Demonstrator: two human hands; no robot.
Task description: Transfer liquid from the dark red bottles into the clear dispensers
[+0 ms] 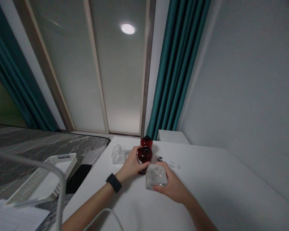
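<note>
My left hand (132, 165), with a dark watch on its wrist, is wrapped round a dark red, see-through bottle (144, 154) on the white table. My right hand (170, 183) grips a clear, square-sided container (155, 175) just in front of that bottle; its flat face is turned toward me. Directly behind the held bottle stands a second red bottle (146, 141) with a black top. A clear container (118, 154) with a rounded knob rests left of my left hand. Right of the bottles lies a thin white item with a black end (168, 162), its kind unclear.
The white table (207, 179) reaches to the wall on the right. A white perforated basket (45, 179), a black flat object (78, 178) and paper sheets (16, 216) are at left. A pale curved tube (61, 189) crosses the near left, and a cable (108, 210) arches in front.
</note>
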